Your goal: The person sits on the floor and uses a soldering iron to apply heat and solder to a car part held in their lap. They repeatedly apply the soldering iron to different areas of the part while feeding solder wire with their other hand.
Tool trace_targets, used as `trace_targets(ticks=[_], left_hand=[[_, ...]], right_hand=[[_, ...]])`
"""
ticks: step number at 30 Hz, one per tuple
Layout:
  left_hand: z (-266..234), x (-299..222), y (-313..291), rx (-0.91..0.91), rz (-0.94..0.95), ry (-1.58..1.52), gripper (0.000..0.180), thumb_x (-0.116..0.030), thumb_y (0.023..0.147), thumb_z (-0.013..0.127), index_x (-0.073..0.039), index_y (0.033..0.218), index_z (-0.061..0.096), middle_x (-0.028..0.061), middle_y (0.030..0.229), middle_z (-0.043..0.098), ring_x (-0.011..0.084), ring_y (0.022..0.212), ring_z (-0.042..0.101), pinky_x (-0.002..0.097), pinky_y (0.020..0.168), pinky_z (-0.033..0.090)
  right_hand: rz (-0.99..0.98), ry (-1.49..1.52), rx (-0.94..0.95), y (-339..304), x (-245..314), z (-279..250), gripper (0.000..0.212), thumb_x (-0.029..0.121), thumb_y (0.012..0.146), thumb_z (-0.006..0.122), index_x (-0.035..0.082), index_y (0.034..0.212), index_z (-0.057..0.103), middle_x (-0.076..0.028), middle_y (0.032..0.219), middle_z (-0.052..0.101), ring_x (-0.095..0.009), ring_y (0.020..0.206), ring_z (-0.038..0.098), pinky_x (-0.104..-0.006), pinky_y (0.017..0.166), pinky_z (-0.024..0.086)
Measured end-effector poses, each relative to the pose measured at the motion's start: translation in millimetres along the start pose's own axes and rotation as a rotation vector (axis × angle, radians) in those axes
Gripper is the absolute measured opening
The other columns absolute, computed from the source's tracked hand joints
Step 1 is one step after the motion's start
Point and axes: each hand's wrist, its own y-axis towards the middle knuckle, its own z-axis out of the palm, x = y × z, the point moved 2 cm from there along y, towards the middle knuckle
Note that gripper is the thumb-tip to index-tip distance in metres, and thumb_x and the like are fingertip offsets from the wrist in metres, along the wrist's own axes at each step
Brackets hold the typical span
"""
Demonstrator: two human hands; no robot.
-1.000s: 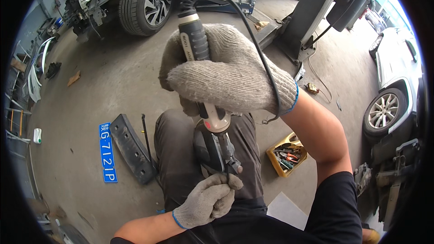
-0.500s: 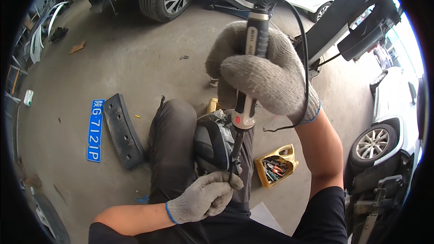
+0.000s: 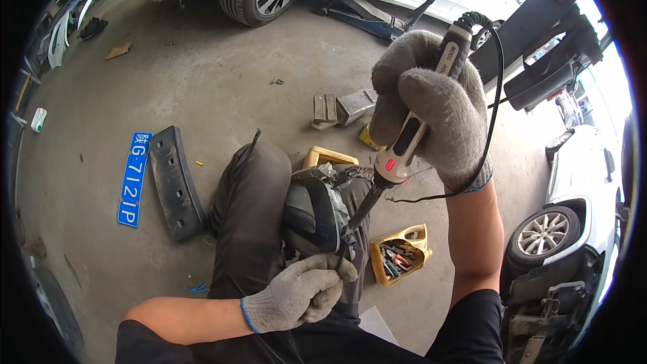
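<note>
Has a blue plate and a slotted black panel at the left, on the floor. Pinches a thin black strip between thumb and fingers of the gloved left hand, very near the nozzle; could scorch the glove, given a hot nozzle, or lose the strip through a slack pinch. Rests a dark, rounded housing on the lap, with no clamp in view; could let it roll under a hard push. Cannot tell actual contact between nozzle and housing. Has a yellow jug of hand tools beside the right leg. Grips a tilted corded tool in the closed, gloved right hand, with its cord looping past the wrist; could snag that cord and jerk the nozzle sideways.
</note>
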Motion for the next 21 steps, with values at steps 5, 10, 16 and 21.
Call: trace_targets(ticks=[5, 10, 16, 21], left_hand=[[-1, 2, -1, -0.025, 0.001, -0.018, 0.022, -0.004, 0.093, 0.038, -0.003, 0.107, 0.055, 0.0004, 0.059, 0.041, 0.0098, 0.043, 0.037, 0.0239, 0.040, 0.033], [0, 2, -1, -0.022, 0.009, -0.033, 0.022, -0.004, 0.093, 0.037, -0.003, 0.106, 0.055, 0.0012, 0.058, 0.042, 0.0107, 0.043, 0.037, 0.0245, 0.040, 0.033], [1, 2, -1, -0.014, -0.001, -0.059, 0.022, -0.004, 0.092, 0.038, -0.003, 0.106, 0.055, 0.0013, 0.058, 0.042, 0.0109, 0.043, 0.037, 0.0248, 0.040, 0.033], [1, 3, -1, -0.014, 0.004, -0.078, 0.021, -0.005, 0.093, 0.038, -0.003, 0.106, 0.055, 0.0013, 0.059, 0.042, 0.0109, 0.043, 0.037, 0.0250, 0.040, 0.033]], right_hand=[[-0.025, 0.049, -0.025, -3, -5, 1, 0.027, 0.021, 0.090, 0.067, -0.004, 0.097, 0.063, -0.011, 0.071, 0.068, -0.017, 0.060, 0.068, -0.0269, 0.054, 0.056], [0.020, -0.039, -0.009, -3, -10, 3, 0.034, 0.024, 0.086, 0.066, -0.007, 0.100, 0.061, -0.015, 0.085, 0.067, -0.018, 0.064, 0.068, -0.0285, 0.054, 0.057], [0.086, -0.066, -0.023, -2, -8, 11, 0.029, 0.020, 0.086, 0.065, -0.007, 0.097, 0.061, -0.013, 0.077, 0.066, -0.018, 0.056, 0.066, -0.0289, 0.052, 0.056], [0.040, -0.035, -0.043, 0, -13, 10, 0.030, 0.020, 0.086, 0.064, -0.008, 0.095, 0.061, -0.012, 0.067, 0.065, -0.018, 0.052, 0.065, -0.0284, 0.049, 0.055]])
